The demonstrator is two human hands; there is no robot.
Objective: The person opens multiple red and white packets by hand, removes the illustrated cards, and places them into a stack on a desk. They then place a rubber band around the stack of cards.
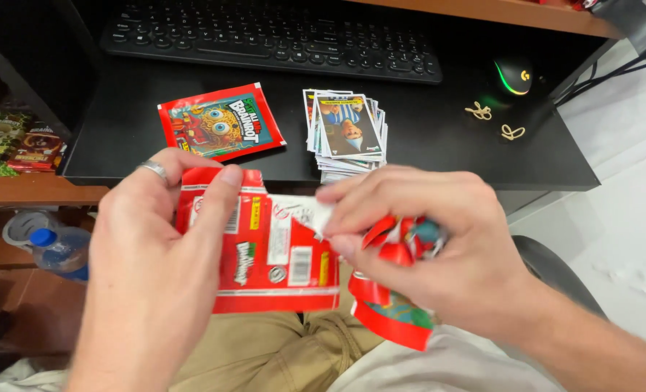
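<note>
Right now I have a red foil sticker packet [276, 254] held over my lap, its printed back facing me and its top edge torn open, with white inner paper showing at the tear. My left hand [156, 247] pinches the packet's left side, thumb across the front and a ring on one finger. My right hand [439, 247] grips the torn top corner between thumb and forefinger, and the same hand is closed around a crumpled bunch of red wrappers [395, 290] that hangs below my palm.

Just beyond my hands, on the black desk [439, 145], another red packet [221, 121] lies flat with its cartoon front up. Beside it, to the right, sits a stack of sticker cards [348, 131]. Farther back are a black keyboard [272, 36] and a mouse [513, 75] with a green glow, with two rubber bands [495, 120] near it. A water bottle [58, 250] with a blue cap lies low on the left.
</note>
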